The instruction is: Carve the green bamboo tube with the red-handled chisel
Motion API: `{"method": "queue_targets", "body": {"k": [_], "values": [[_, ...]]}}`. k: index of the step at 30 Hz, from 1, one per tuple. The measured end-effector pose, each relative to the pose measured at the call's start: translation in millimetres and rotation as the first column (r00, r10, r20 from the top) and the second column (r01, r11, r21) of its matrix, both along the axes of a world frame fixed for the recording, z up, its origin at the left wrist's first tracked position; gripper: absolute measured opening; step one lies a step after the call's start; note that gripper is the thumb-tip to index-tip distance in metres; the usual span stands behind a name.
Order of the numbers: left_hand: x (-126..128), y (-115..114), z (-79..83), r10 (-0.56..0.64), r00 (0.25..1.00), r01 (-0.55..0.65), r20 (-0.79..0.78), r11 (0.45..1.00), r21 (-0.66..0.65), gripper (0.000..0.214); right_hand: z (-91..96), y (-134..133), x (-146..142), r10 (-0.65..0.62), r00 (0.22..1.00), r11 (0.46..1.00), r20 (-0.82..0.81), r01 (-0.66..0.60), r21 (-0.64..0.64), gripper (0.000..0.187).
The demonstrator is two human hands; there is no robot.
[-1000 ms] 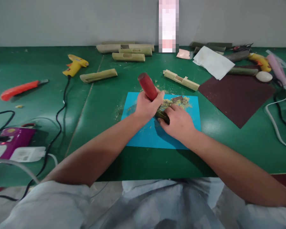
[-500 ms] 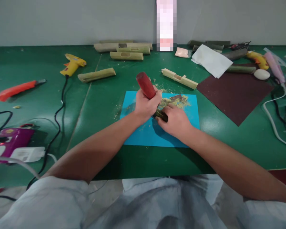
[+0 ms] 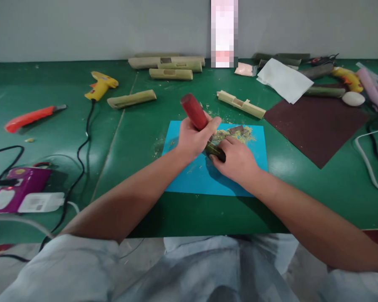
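My left hand (image 3: 193, 136) is wrapped round the thick red handle (image 3: 194, 111) of a tool, which leans up and to the left. Its working end is hidden behind my fingers. Just right of it, my right hand (image 3: 236, 157) grips a short dark-green bamboo tube (image 3: 216, 151), whose open end faces me. The tube is over a blue sheet (image 3: 192, 182). Yellowish shavings (image 3: 247, 134) lie beyond my right hand, with a small brown piece (image 3: 237, 129) among them.
Cut bamboo pieces (image 3: 171, 74) lie along the back, and a notched one (image 3: 241, 105) sits beyond the sheet. A yellow glue gun (image 3: 101, 86), red-handled cutter (image 3: 31, 118) and purple power box (image 3: 34, 180) with cables are left. Right are brown sandpaper (image 3: 318, 134) and white paper (image 3: 285, 82).
The whole view has shifted slightly, so the table things appear farther right. My left thumb now reaches farther right towards the tube. Both hands keep their holds.
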State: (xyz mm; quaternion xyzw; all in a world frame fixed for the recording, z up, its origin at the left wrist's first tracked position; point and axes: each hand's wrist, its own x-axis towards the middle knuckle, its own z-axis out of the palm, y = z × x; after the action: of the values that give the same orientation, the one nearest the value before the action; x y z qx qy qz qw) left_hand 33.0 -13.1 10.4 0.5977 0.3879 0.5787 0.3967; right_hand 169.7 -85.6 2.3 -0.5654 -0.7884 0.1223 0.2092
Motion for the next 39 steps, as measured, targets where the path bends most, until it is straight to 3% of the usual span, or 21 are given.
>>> {"method": "queue_targets", "body": {"k": [17, 26, 32, 39], "values": [[-0.6, -2.5, -10.7, 0.039, 0.999, -0.042, 0.024, 0.989, 0.144, 0.039, -0.4, -1.6, 0.6, 0.015, 1.000, 1.000, 0.014, -0.015, 0.012, 0.014], [-3.3, -3.5, -8.6, -0.087, 0.996, 0.080, 0.033, 0.982, 0.169, 0.030, -1.7, -0.9, 1.2, 0.024, 1.000, 1.000, 0.010, -0.025, 0.012, 0.013], [2.1, -5.7, -5.7, -0.001, 0.999, -0.004, 0.034, 0.987, 0.162, 0.042, -1.6, -0.9, -1.9, 0.024, 0.999, 0.999, -0.032, -0.025, -0.026, 0.015], [-1.4, -0.1, -7.3, 0.116, 0.983, -0.119, 0.142, 0.993, 0.011, 0.047, 0.2, 0.8, -2.7, 0.011, 1.000, 0.999, -0.005, -0.011, -0.052, 0.017]]}}
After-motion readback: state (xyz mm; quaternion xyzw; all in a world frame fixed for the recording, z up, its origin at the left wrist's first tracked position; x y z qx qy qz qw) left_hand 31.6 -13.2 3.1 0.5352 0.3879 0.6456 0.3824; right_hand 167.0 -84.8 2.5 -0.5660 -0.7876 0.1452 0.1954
